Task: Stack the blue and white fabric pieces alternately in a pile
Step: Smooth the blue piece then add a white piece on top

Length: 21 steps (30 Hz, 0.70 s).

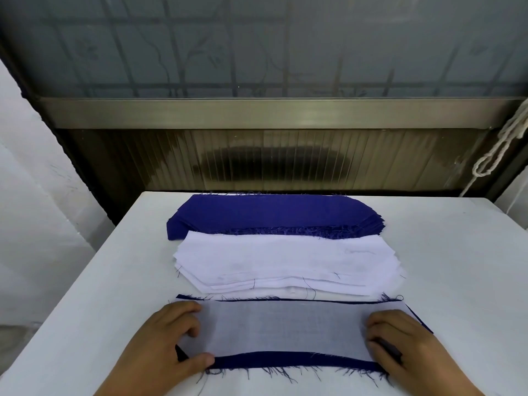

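The left hand [171, 335] and right hand [397, 338], fingers curled, each pinch an end of the white piece [280, 327] lying on the blue piece [285, 360] on the counter [457, 267].

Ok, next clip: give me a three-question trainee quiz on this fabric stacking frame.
1. True or false: the white piece lies on top of a blue piece.
2. Which supply pile is farthest from the person: A) blue pile, B) white pile?
3. Where do the left hand and right hand rest?

Key: 1. True. 2. A. 3. On the two ends of the white piece, fingers curled at its edges.
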Each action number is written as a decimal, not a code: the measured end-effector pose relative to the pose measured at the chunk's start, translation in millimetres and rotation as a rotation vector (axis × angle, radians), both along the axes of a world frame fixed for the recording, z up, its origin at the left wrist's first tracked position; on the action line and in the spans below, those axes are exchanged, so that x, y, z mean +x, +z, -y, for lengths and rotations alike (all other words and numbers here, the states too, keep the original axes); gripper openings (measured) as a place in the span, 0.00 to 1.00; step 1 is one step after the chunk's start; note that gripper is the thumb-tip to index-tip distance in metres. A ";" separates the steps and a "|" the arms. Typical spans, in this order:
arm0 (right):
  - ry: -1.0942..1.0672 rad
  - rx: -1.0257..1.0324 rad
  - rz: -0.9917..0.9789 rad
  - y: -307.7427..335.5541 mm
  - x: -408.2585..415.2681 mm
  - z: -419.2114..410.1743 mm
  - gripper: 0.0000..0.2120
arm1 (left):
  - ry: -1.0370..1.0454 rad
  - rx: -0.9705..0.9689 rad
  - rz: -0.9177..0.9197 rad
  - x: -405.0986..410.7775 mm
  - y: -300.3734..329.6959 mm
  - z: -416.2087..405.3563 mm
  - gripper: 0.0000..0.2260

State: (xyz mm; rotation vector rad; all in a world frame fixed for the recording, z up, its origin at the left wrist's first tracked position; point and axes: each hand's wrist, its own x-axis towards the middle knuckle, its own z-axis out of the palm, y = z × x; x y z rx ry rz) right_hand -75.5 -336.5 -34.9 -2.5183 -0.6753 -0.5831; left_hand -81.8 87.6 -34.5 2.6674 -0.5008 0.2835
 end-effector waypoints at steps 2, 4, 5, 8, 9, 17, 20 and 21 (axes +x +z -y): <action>-0.029 -0.015 0.016 1.0 1.5 2.3 0.09 | 0.024 -0.016 0.039 1.4 -1.0 1.0 0.12; -0.080 -0.036 0.041 1.5 2.3 6.1 0.10 | 0.038 -0.036 0.073 3.3 -1.9 3.2 0.11; -0.113 -0.040 0.041 1.4 2.3 8.5 0.11 | 0.031 -0.040 0.084 3.8 -2.7 3.5 0.11; -0.216 -0.085 0.036 1.3 4.3 17.9 0.11 | -0.002 -0.020 0.082 4.5 -1.4 4.3 0.11; -0.266 -0.121 0.026 4.8 5.5 20.4 0.09 | -0.006 -0.014 0.082 4.8 -0.6 5.0 0.11; -0.249 -0.103 -0.069 22.1 36.1 -3.1 0.13 | 0.049 -0.078 0.142 26.4 14.7 46.6 0.09; -0.179 -0.079 -0.187 22.0 62.8 -19.2 0.18 | 0.048 -0.031 0.156 53.4 20.3 74.1 0.13; -0.169 -0.070 -0.246 20.8 69.3 -22.3 0.19 | 0.061 -0.012 0.121 61.8 21.7 81.6 0.17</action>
